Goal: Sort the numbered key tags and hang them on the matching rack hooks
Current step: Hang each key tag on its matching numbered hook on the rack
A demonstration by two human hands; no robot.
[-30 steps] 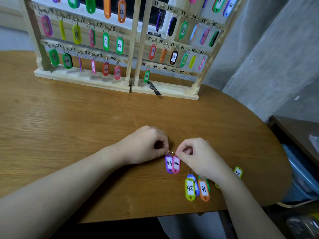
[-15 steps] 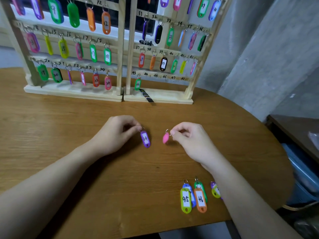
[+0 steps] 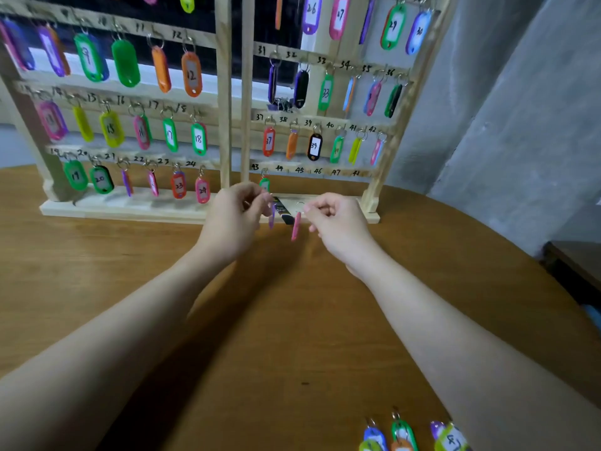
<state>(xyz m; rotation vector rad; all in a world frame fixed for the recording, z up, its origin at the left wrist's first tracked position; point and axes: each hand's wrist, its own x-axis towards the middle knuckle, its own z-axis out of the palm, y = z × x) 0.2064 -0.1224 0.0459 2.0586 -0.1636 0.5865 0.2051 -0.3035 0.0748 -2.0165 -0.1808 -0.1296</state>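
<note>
Fingers [image 3: 260, 198] of the left hand [image 3: 232, 219] pinch a purple tag [image 3: 271, 216], the right hand [image 3: 338, 222] a pink tag [image 3: 296, 226], below the rack [image 3: 232, 92]; light, stiff plastic, best held by its ring.

We see our left hand [image 3: 232, 219] pinching a purple tag [image 3: 271, 216] and our right hand [image 3: 335, 222] pinching a pink tag [image 3: 296, 226] by its ring, both hanging edge-on just before the wooden rack [image 3: 227, 92]. A green tag [image 3: 264, 183] hangs under 43. More tags [image 3: 403, 434] lie on the table [image 3: 97, 255] near us.
</note>
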